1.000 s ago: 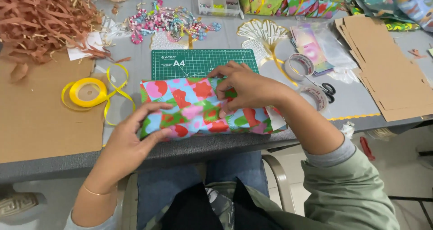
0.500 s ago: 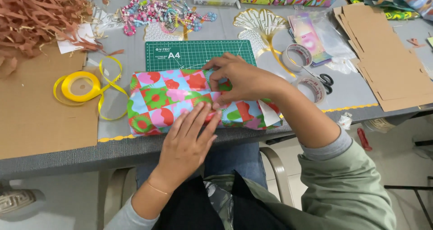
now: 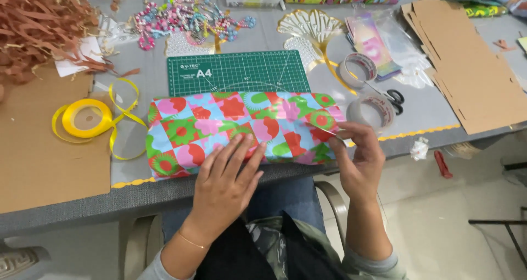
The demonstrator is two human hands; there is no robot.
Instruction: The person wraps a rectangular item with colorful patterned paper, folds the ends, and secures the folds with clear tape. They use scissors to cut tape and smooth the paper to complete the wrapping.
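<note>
The wrapped parcel, covered in bright patchwork paper of pink, red, green and blue, lies lengthwise along the near edge of the worktop, right under your hands, close enough that you can press down on it without reaching. Your left hand rests flat and spread on its near face, fingers open, seemingly to pin the paper so it cannot spring loose. Your right hand is at the parcel's right end, thumb and fingers pinched on the paper's edge there, apparently holding the end fold taut. Just beyond your right hand stand two rolls of clear tape with black scissors beside them. Beyond the parcel lies a green cutting mat. Off to the left of your left hand sits a spool of yellow ribbon, partly unwound, on the edge of a brown card sheet.
</note>
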